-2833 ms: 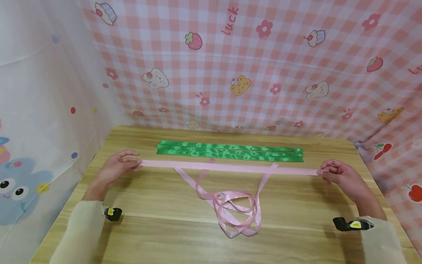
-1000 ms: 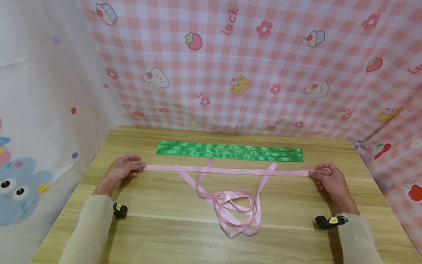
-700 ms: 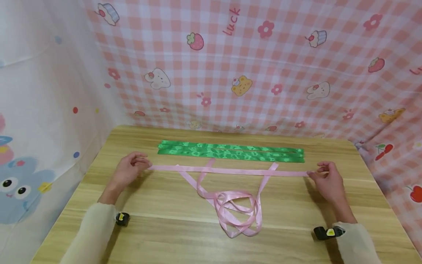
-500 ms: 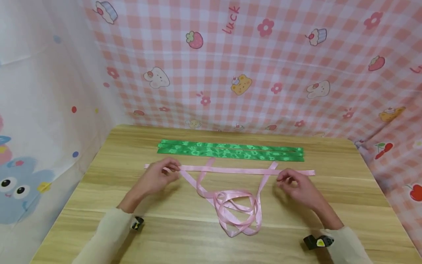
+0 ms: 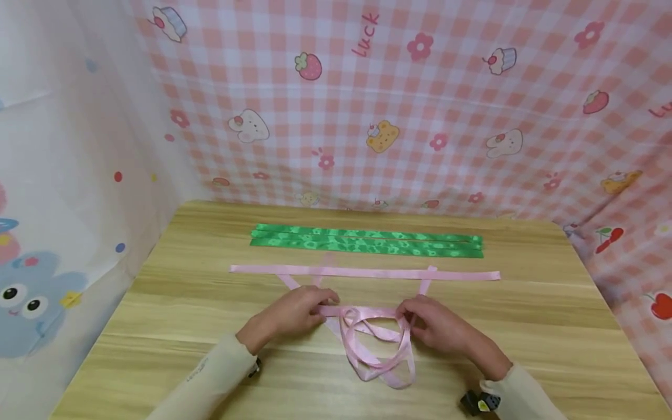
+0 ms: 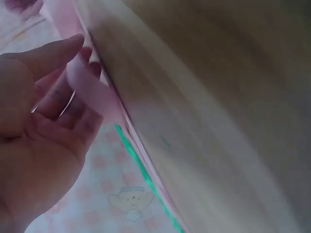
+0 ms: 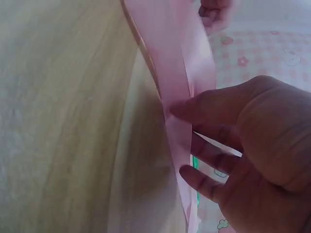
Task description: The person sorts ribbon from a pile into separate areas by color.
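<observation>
A loosely coiled pink satin ribbon [image 5: 362, 350] lies at the middle of the table. At the coil's left side, my left hand [image 5: 296, 309] pinches the ribbon; the left wrist view shows the ribbon [image 6: 90, 87] passing between thumb and fingers. My right hand [image 5: 438, 321] pinches the coil's right side, and in the right wrist view its thumb [image 7: 209, 107] lies against the ribbon, fingers behind. Between the hands a stretch of ribbon runs nearly straight. Just beyond lies a separate straight pink ribbon strip [image 5: 367, 272], flat and crossing over the coil's loose ends.
Green patterned ribbon strips [image 5: 367, 240] lie side by side behind the pink strip, near the far edge of the wooden table [image 5: 173, 373]. A pink checked cloth [image 5: 336, 99] hangs behind the table, and a white printed cloth [image 5: 68, 146] at the left.
Both hands have let go of the straight pink strip, which now lies flat. They moved inward and nearer, took hold of the coiled ribbon, and its top part has shifted.
</observation>
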`<state>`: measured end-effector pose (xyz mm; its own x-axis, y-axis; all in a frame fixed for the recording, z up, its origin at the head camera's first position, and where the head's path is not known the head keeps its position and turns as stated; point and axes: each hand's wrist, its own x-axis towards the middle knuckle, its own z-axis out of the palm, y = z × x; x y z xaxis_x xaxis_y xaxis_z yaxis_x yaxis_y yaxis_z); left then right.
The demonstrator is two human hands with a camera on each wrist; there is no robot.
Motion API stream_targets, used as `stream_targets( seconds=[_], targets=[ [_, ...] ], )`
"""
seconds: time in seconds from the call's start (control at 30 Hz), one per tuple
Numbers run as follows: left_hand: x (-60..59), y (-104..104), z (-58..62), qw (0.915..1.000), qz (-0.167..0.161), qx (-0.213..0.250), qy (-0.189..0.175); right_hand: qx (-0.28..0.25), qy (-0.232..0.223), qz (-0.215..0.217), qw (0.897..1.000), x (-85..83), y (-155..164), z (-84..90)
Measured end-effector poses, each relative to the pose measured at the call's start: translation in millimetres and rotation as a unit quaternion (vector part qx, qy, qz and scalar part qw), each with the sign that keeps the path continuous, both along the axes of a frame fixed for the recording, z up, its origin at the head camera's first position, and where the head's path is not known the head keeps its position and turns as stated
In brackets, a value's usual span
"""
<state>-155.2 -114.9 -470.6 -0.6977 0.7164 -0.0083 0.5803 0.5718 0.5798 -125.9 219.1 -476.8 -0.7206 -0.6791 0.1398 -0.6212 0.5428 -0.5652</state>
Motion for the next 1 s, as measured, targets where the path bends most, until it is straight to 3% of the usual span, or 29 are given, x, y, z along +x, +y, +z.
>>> stream_targets(
  seconds=[0.1, 0.23, 0.33, 0.47, 0.53, 0.73, 0.83, 1.0],
  targets=[
    [2.2, 0.5, 0.0, 0.9963, -0.017, 0.045, -0.071, -0.028, -0.054, 0.004, 0.998, 3.1, -0.8, 4.6],
    [6.1, 0.4, 2.5, 0.9802, -0.034, 0.095, -0.171, -0.08, -0.141, 0.016, 0.987, 7.3, -0.9, 12.9],
    [6.3, -0.6, 8.6, 0.9617, -0.026, 0.138, -0.235, -0.11, -0.173, 0.024, 0.978, 9.4, 0.7, 20.2],
    [4.9, -3.5, 24.0, 0.9369, -0.016, 0.205, -0.283, -0.154, -0.179, 0.054, 0.97, 10.0, 4.8, 29.8],
    [4.4, -6.0, 31.8, 0.9317, -0.021, 0.226, -0.284, -0.178, -0.182, 0.078, 0.964, 9.2, 7.6, 33.3],
    [5.1, -19.1, 50.2, 0.9282, -0.023, 0.255, -0.27, -0.193, -0.21, 0.129, 0.95, 10.1, 24.4, 43.3],
    [6.2, -26.0, 59.9, 0.9205, -0.031, 0.273, -0.277, -0.205, -0.209, 0.155, 0.944, 12.2, 35.8, 51.5],
    [6.9, -37.6, 74.6, 0.9155, -0.044, 0.298, -0.267, -0.261, -0.208, 0.198, 0.922, 12.4, 51.4, 63.1]
  ],
)
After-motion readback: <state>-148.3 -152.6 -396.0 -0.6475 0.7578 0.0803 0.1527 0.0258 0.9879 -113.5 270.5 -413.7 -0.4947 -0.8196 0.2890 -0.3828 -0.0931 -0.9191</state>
